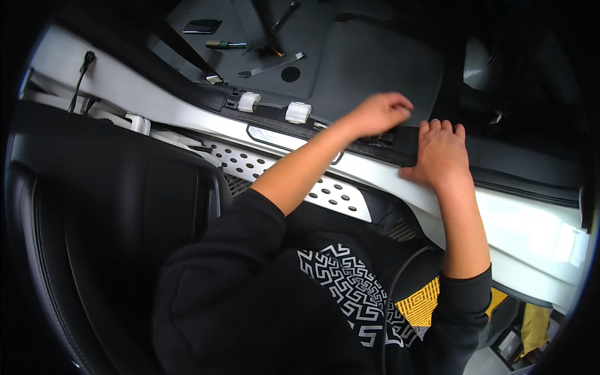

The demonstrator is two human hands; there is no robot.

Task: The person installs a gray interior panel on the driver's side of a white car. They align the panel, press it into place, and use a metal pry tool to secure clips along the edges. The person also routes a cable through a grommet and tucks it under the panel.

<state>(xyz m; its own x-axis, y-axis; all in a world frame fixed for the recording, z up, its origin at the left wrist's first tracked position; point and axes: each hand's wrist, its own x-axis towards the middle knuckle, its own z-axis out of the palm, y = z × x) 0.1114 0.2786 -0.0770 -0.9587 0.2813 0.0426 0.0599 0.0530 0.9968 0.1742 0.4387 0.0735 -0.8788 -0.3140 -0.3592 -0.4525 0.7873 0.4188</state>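
Observation:
My left hand (382, 112) hovers over the inner edge of a vehicle's white door sill (375, 171). It is slightly blurred, its fingers are curled, and its palm side is hidden. To its right, my right hand (443, 152) lies palm down on the sill. Its fingertips rest on black trim (497, 157), while the thumb touches the white painted metal. Left of my hands, two white blocks (298, 112), perhaps foam or plastic, sit along the black inner sill. A bright scuff plate (276, 138) is partly covered by my left forearm.
On the dark vehicle floor lie a metal pry tool (272, 65), a green-handled tool (225, 45) and a flat black glossy object (201, 26). A black strap (183, 51) slants down to the sill. Below are a perforated metal step (342, 197) and a black panel (117, 201).

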